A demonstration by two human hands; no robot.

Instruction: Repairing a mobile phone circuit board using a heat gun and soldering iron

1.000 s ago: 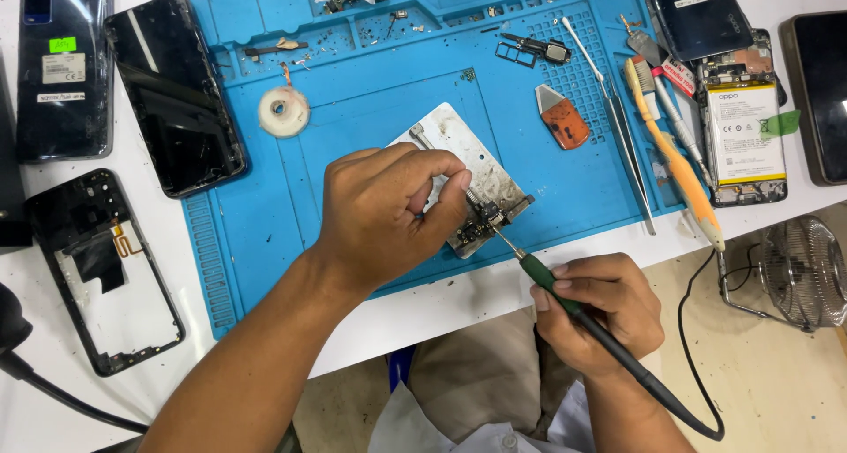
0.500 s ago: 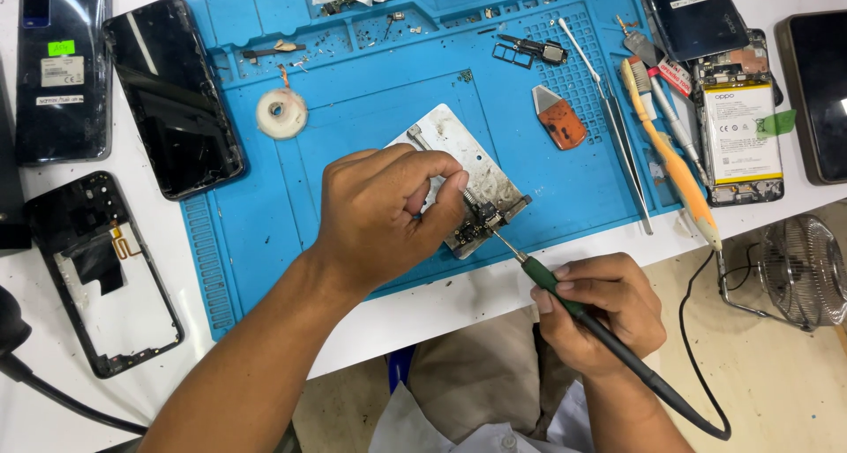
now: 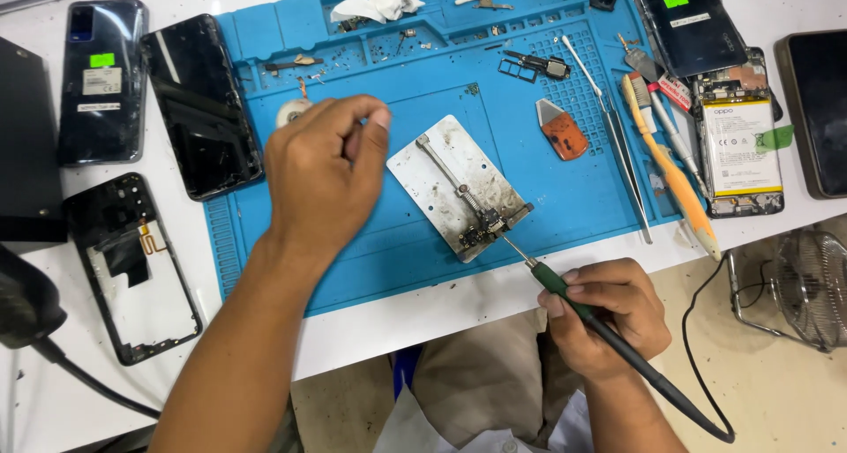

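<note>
Right hand (image 3: 609,316) grips a green-handled soldering iron (image 3: 565,294), tip on the small circuit board (image 3: 481,234) clamped at the scuffed metal holder plate's (image 3: 445,175) near edge. Left hand (image 3: 322,171), loosely curled and holding nothing visible, has lifted off the plate, leaving open blue silicone mat (image 3: 371,250) around it.

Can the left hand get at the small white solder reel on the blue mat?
Probably yes. The left hand hovers just right of the small white solder reel on the blue mat, with nothing visibly between them.
</note>
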